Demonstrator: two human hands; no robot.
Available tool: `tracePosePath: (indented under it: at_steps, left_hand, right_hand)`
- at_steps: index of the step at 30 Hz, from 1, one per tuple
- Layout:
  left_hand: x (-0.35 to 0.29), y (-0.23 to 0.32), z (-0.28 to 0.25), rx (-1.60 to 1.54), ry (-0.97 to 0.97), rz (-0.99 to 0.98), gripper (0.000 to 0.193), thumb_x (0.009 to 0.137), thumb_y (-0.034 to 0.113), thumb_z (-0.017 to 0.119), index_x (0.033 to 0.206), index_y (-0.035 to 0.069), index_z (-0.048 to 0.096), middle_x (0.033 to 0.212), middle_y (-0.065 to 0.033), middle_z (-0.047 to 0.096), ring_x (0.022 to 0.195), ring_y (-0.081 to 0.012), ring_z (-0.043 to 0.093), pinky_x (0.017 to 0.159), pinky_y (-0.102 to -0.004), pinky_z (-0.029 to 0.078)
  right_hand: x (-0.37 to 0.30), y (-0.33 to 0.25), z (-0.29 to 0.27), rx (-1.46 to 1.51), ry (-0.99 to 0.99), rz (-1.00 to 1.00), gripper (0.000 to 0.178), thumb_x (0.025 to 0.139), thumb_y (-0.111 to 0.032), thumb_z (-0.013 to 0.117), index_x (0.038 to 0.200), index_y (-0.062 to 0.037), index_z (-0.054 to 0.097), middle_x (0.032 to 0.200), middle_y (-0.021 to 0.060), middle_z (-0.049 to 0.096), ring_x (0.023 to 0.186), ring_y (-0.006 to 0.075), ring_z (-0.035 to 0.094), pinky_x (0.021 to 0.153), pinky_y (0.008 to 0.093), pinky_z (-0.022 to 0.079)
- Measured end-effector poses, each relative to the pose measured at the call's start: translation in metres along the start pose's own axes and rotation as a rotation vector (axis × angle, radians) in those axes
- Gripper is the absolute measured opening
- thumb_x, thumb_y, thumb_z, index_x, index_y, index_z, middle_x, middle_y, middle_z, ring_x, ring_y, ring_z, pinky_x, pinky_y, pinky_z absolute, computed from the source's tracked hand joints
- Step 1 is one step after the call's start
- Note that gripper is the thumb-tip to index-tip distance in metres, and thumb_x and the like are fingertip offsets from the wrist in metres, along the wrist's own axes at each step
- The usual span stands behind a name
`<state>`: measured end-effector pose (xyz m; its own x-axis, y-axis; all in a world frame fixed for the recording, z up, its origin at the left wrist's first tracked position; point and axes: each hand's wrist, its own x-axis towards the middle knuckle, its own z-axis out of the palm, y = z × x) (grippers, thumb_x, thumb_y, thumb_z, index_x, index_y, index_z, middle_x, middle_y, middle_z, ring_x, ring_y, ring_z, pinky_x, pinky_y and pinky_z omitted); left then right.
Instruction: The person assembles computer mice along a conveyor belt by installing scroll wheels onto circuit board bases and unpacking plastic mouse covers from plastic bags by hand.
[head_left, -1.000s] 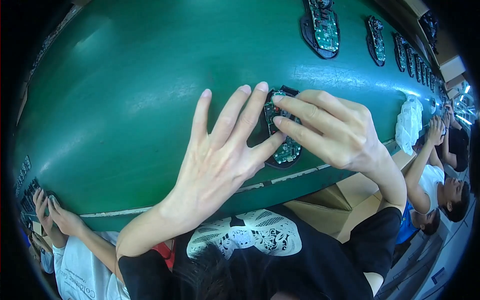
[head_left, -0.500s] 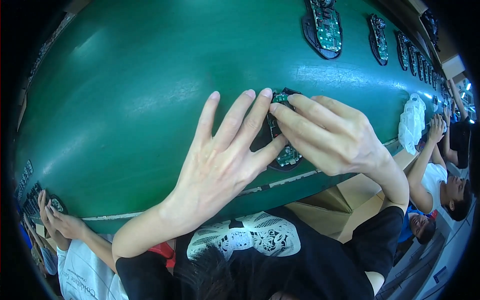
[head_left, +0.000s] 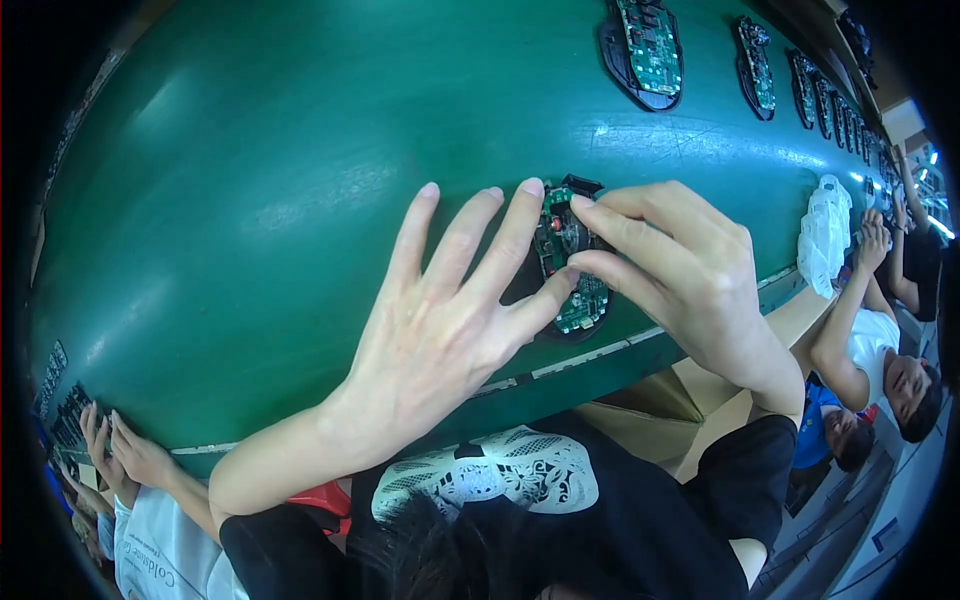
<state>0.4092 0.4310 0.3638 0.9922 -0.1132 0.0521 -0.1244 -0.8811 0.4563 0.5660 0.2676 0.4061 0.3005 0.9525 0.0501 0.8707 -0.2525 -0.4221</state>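
Note:
A black shell with a green circuit board point(head_left: 583, 312) lies on the green work surface in front of me, partly covered by my fingers. My left hand point(head_left: 430, 300) rests along its left side with the fingers spread; its index fingertip touches the upper left edge and the thumb lies lower on the board. Over the right side, my right hand point(head_left: 690, 265) has thumb and index finger bent around a dark, wheel-like part point(head_left: 573, 237) on the board. A small red part point(head_left: 556, 225) shows beside it.
Similar shells with boards point(head_left: 652, 55) lie in a row toward the far right. A stack of translucent white trays point(head_left: 825, 235) stands at the right edge near co-workers. At the left, another person's hands point(head_left: 130, 450) are beside more boards. A cardboard box point(head_left: 650, 420) sits below the edge.
My right hand has drawn back slightly to the right, its thumb and index finger now apart around the dark part, uncovering more of the board. My left hand stays in place.

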Motion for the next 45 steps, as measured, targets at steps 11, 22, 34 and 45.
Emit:
tracePosePath:
  at_steps: [11,22,34,45]
  left_hand:
    - [0.004,-0.002,0.000,0.000,-0.013,0.014,0.068,0.061,0.027,0.087,0.126,0.034,0.066,0.155,-0.0127,0.041,0.130,-0.0320,0.048,0.112,-0.0567,0.036]
    - [0.005,-0.001,0.005,-0.016,-0.026,0.070,0.067,0.062,0.026,0.085,0.126,0.031,0.066,0.155,-0.0170,0.039,0.131,-0.0324,0.047,0.112,-0.0562,0.036]
    - [0.020,-0.010,0.010,-0.022,-0.016,0.141,0.064,0.062,0.035,0.085,0.123,0.034,0.068,0.155,-0.0114,0.040,0.139,-0.0336,0.040,0.116,-0.0582,0.028]
    - [-0.016,0.014,0.009,0.270,0.035,-0.039,0.061,0.071,0.025,0.080,0.127,0.041,0.065,0.137,-0.0104,0.052,0.118,-0.0270,0.050,0.116,-0.0585,0.028]
  right_hand:
    - [0.004,-0.005,-0.004,0.038,-0.037,0.082,0.038,0.077,-0.004,0.079,0.114,0.0018,0.070,0.098,0.0127,0.068,0.080,0.0259,0.068,0.066,0.0342,0.055]
    - [0.015,-0.019,-0.010,-0.191,-0.198,0.020,0.036,0.077,-0.003,0.077,0.110,0.0063,0.069,0.090,0.0102,0.063,0.077,0.0234,0.067,0.060,0.0341,0.055]
    - [-0.026,-0.015,0.025,-0.508,0.099,-0.028,0.054,0.068,-0.004,0.068,0.121,0.0047,0.068,0.107,0.0091,0.063,0.082,0.0168,0.058,0.055,0.0231,0.048]
    - [-0.043,-0.002,0.013,0.132,0.099,0.160,0.026,0.077,-0.004,0.076,0.103,-0.0018,0.072,0.090,0.0069,0.067,0.078,0.0195,0.063,0.062,0.0307,0.054]
